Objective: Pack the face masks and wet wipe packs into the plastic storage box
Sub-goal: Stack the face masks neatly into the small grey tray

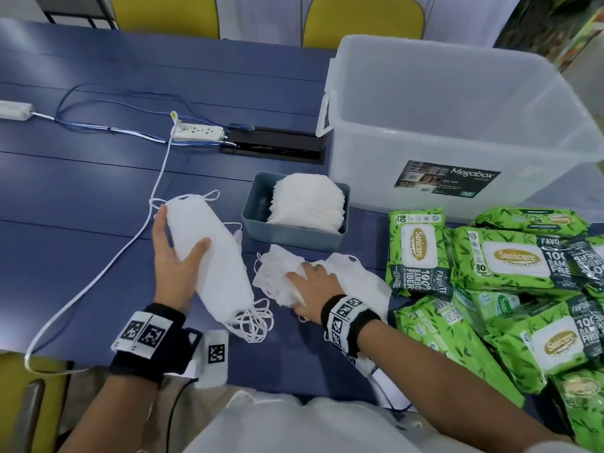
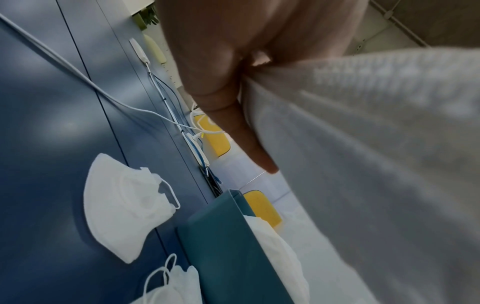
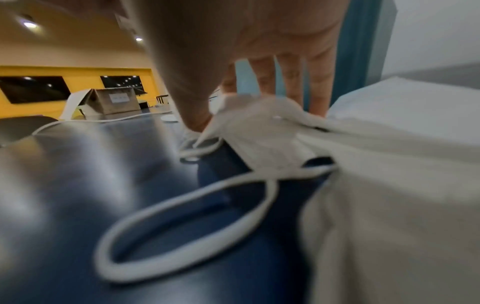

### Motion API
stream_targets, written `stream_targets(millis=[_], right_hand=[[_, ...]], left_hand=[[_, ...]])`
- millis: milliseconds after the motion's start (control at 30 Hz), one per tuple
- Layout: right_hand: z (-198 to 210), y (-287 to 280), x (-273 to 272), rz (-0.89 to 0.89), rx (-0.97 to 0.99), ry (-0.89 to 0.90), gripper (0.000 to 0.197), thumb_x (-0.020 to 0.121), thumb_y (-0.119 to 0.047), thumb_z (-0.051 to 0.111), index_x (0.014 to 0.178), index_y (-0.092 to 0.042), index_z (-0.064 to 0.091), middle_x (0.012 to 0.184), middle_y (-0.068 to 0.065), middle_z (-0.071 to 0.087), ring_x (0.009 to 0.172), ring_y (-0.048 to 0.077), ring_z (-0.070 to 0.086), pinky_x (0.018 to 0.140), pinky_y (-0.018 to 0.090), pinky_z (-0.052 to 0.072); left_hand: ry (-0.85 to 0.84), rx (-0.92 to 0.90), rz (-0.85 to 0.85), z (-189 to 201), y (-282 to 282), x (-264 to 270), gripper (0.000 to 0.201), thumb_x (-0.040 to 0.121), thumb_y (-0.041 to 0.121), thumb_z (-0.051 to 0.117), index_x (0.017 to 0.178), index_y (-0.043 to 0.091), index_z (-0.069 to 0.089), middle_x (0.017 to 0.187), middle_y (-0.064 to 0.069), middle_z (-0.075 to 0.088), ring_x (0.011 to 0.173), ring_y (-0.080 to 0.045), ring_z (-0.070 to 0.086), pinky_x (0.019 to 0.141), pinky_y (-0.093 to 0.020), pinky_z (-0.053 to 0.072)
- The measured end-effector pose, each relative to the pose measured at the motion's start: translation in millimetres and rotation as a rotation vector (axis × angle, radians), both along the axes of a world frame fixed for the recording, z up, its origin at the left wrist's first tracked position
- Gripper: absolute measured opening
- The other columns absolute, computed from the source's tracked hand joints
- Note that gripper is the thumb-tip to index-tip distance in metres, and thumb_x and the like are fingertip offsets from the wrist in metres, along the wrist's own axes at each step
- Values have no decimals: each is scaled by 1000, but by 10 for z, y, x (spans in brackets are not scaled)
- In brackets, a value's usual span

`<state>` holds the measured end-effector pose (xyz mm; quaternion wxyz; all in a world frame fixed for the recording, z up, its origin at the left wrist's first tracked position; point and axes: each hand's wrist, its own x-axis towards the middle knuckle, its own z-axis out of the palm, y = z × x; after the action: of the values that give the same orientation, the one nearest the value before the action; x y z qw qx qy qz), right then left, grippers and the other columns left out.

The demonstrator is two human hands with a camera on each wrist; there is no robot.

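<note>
My left hand (image 1: 178,246) grips a long stack of white face masks (image 1: 219,266) just above the blue table, thumb on top and ear loops hanging at the near end; in the left wrist view the stack (image 2: 363,164) fills the right side. My right hand (image 1: 313,282) lies on a loose pile of masks (image 1: 277,273) on the table, and the right wrist view shows thumb and fingers bunching the fabric (image 3: 259,131). A grey-blue tray (image 1: 294,238) holds more masks (image 1: 309,201). The clear storage box (image 1: 376,178) stands open behind. Green wet wipe packs (image 1: 510,259) lie at the right.
A white power strip (image 1: 197,132), its white cable (image 1: 108,266) and a black cable hatch (image 1: 277,147) lie on the table to the left and behind the tray. Yellow chairs (image 1: 362,21) stand beyond the far edge.
</note>
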<state>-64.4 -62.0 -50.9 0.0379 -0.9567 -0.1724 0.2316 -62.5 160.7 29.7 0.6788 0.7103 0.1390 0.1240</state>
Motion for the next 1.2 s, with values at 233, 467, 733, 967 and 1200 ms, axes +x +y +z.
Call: stream_targets(millis=[233, 467, 733, 967, 1200], right_hand=[[179, -319, 258, -431, 514, -34, 26, 88, -10, 49, 114, -9, 54, 106, 17, 64, 98, 34, 59, 79, 34, 42], [257, -899, 145, -629, 672, -203, 44, 81, -3, 59, 121, -19, 48, 114, 6, 58, 104, 26, 57, 89, 32, 45], [255, -538, -142, -147, 263, -552, 36, 55, -33, 81, 82, -22, 61, 92, 5, 57, 88, 27, 54, 76, 43, 44], [51, 48, -97, -44, 56, -71, 62, 81, -42, 61, 131, -10, 40, 130, 13, 43, 117, 32, 44, 99, 42, 38], [60, 53, 34, -64, 57, -70, 58, 82, 2, 54, 135, -8, 33, 122, 17, 49, 108, 36, 52, 85, 42, 46]], left_hand=[[0, 19, -17, -29, 88, -13, 72, 88, -1, 59, 145, 29, 26, 138, 13, 41, 125, -15, 46, 105, -39, 40], [-10, -26, -58, -71, 10, 109, 70, 91, -5, 54, 146, 26, 24, 117, 35, 44, 95, 16, 56, 78, -12, 48], [2, 35, -161, -108, -90, 157, 75, 89, 2, 61, 142, 40, 24, 145, 5, 43, 122, -18, 52, 93, -33, 48], [41, 51, -258, -125, -153, 42, 81, 77, 23, 66, 144, 40, 25, 149, 13, 35, 132, -18, 43, 107, -51, 40], [47, 148, -355, -149, -238, 60, 78, 78, 28, 63, 145, 41, 25, 149, 14, 34, 136, -13, 36, 113, -44, 33]])
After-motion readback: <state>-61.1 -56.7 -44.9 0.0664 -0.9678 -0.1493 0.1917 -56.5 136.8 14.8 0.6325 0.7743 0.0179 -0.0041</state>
